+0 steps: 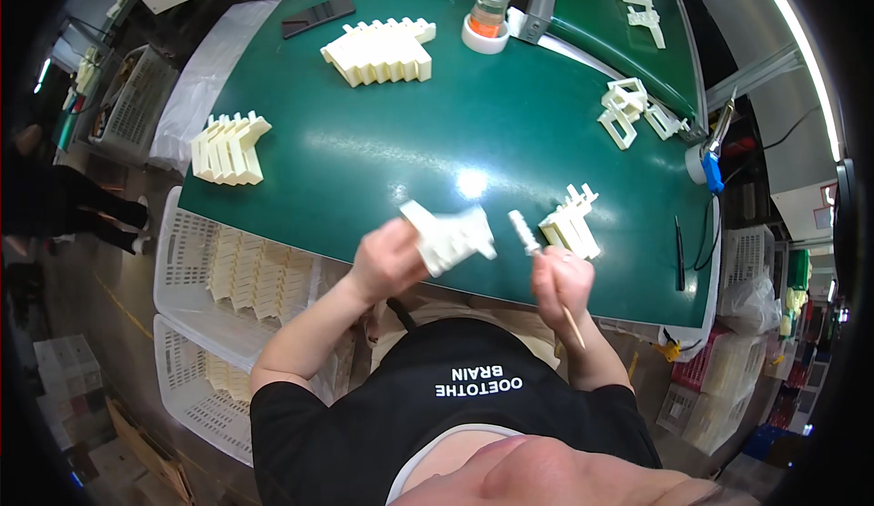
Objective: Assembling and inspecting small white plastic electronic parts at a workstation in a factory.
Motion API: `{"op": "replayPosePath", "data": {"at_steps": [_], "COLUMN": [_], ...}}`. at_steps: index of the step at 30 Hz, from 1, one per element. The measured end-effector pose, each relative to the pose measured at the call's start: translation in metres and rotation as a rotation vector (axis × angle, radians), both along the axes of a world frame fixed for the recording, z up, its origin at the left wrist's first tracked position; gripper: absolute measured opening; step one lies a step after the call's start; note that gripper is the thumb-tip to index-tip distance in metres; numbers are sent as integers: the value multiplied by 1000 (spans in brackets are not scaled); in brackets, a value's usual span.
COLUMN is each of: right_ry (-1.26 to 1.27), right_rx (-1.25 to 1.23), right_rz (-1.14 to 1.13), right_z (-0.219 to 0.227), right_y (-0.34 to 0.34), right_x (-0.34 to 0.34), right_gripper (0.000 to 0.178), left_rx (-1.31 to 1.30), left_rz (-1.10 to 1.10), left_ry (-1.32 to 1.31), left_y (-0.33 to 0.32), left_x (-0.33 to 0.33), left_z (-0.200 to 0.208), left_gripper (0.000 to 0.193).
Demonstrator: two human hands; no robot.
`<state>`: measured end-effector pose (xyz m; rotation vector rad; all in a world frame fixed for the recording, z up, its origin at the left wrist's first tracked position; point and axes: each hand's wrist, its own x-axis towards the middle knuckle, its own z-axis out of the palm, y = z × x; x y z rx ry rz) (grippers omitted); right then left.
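Both hands grip — left hand a cream plastic part, right hand a thin stick.

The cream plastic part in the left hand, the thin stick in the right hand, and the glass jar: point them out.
cream plastic part (pixel 452 237): head view, on its ribbed body.
thin stick (pixel 574 326): head view, on its lower shaft.
glass jar (pixel 491 8): head view, on its clear wall.

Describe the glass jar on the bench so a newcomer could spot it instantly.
Start at the green table and go to its far edge, right of the big stack of cream plastic parts. The glass jar stands inside a white ring, the only clear thing there, with orange contents low down.
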<state>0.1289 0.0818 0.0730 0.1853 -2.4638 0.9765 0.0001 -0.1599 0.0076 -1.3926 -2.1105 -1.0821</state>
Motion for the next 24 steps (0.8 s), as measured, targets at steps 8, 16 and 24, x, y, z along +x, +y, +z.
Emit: {"op": "replayPosePath", "data": {"at_steps": [8,16,24], "right_ry": [99,164,203], "right_rx": [-100,-42,-101], "right_rz": [127,169,-237], "right_z": [-3,-1,-16], "right_y": [3,14,55], "right_x": [6,17,32], "right_gripper": [31,27,27], "left_rx": [808,524,552], "left_rz": [468,559,201], "left_ry": [-1046,-1243,-1381], "left_y": [-25,-11,44], "left_x": [-180,-266,-124], "left_z": [14,-25,7], "left_gripper": [31,43,24]}}
